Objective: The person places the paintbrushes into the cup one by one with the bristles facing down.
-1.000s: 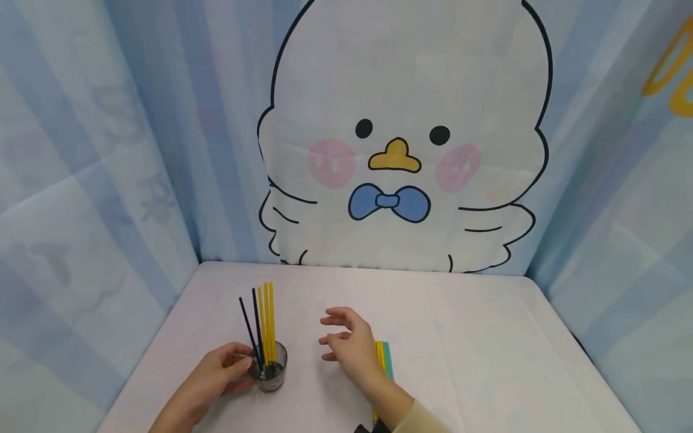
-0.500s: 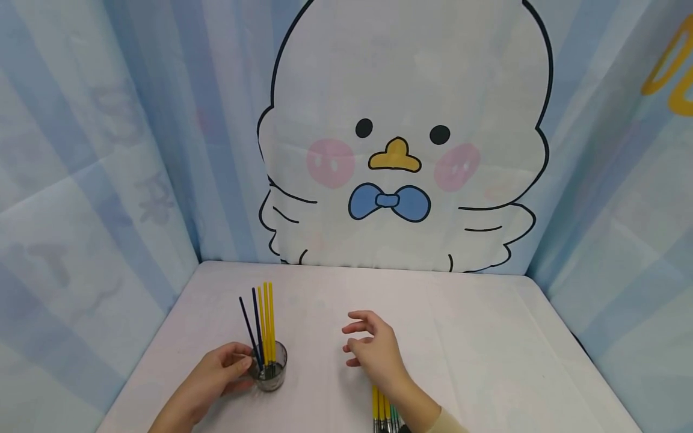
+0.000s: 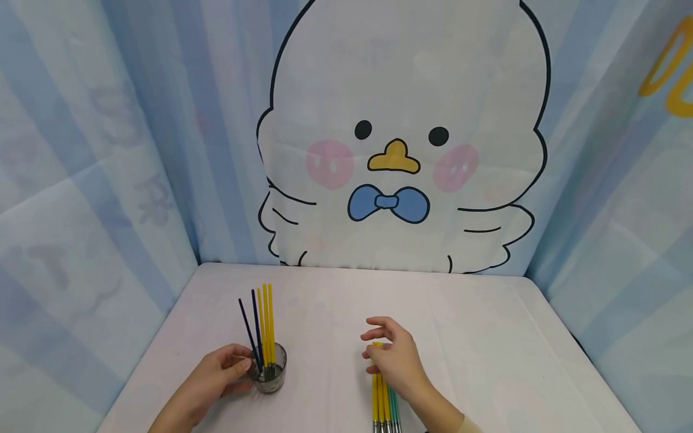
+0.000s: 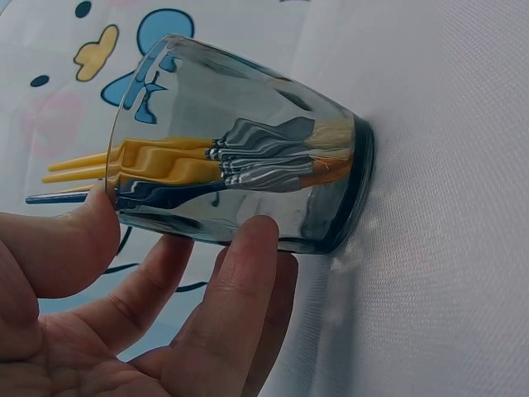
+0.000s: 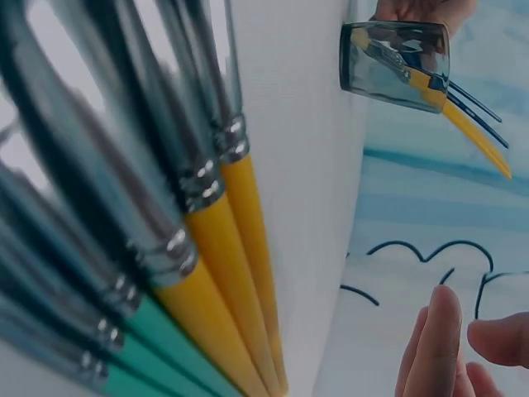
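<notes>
A small grey-tinted glass stands upright on the table, at the left. My left hand holds its left side, thumb near the rim and fingertips lower on the wall, as the left wrist view shows. Inside, bristles down, lean two dark blue paintbrushes and three yellow paintbrushes. Over a row of loose paintbrushes hovers my right hand, fingers loosely bent and holding nothing. That row has yellow brushes beside green brushes, handles pointing away from me; the hand hides part of them.
A white cloth covers the table. Striped blue curtains stand at both sides, and a backdrop with a cartoon bird closes off the far edge.
My right hand has moved right and slightly towards me, from between the glass and the loose brushes to over them. The left hand and the glass have stayed put.
</notes>
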Demonstrator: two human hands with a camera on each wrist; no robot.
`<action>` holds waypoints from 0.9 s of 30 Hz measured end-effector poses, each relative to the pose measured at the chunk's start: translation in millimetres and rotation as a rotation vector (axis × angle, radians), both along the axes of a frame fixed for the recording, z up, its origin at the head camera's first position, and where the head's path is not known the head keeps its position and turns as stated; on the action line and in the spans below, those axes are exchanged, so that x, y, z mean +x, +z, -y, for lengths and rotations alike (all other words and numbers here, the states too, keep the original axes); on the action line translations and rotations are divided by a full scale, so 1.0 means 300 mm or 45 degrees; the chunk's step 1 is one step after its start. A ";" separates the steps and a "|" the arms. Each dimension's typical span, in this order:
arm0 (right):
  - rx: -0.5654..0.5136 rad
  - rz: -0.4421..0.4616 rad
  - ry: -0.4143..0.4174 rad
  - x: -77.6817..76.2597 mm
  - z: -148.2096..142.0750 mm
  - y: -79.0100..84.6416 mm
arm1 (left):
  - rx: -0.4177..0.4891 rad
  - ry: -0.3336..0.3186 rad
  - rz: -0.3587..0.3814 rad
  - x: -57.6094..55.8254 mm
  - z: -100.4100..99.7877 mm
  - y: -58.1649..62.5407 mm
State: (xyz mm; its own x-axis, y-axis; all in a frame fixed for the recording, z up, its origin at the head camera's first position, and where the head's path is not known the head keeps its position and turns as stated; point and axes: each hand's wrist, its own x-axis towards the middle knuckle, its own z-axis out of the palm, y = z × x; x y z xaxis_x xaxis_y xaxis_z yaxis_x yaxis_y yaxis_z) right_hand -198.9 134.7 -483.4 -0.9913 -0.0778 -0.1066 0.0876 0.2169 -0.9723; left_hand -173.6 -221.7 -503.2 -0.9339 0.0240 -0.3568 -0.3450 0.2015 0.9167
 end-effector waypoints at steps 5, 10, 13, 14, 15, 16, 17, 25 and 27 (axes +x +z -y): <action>0.002 0.007 -0.026 0.001 -0.028 -0.006 | -0.007 0.017 0.004 0.000 -0.004 0.002; 0.028 -0.001 -0.060 0.002 -0.054 -0.010 | 0.014 -0.023 -0.011 0.001 0.005 0.000; 0.052 0.011 -0.085 0.004 -0.068 -0.013 | 0.019 -0.011 -0.004 0.002 0.002 0.000; 0.062 0.018 -0.094 0.003 -0.073 -0.015 | 0.019 -0.007 -0.005 0.002 0.000 0.001; 0.073 0.027 -0.102 0.003 -0.077 -0.017 | 0.016 -0.005 -0.005 0.001 -0.001 0.001; 0.082 0.036 -0.108 0.004 -0.082 -0.019 | 0.018 0.007 0.001 0.001 -0.004 0.002; 0.093 0.047 -0.117 0.003 -0.087 -0.021 | 0.016 0.007 0.001 0.000 -0.006 0.002; 0.141 0.086 -0.140 -0.002 -0.120 -0.039 | 0.019 -0.031 0.000 -0.004 0.004 0.004; 0.159 0.091 -0.140 -0.002 -0.128 -0.044 | 0.024 -0.045 -0.002 -0.005 0.008 0.003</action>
State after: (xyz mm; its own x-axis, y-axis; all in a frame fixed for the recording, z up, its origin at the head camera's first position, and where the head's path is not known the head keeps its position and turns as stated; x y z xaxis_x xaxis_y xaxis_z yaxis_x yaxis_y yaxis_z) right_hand -199.4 173.0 -496.7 -0.9826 0.0488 -0.1790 0.1852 0.3209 -0.9288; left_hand -175.2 -224.0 -502.2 -0.9328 0.0638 -0.3548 -0.3368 0.1966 0.9208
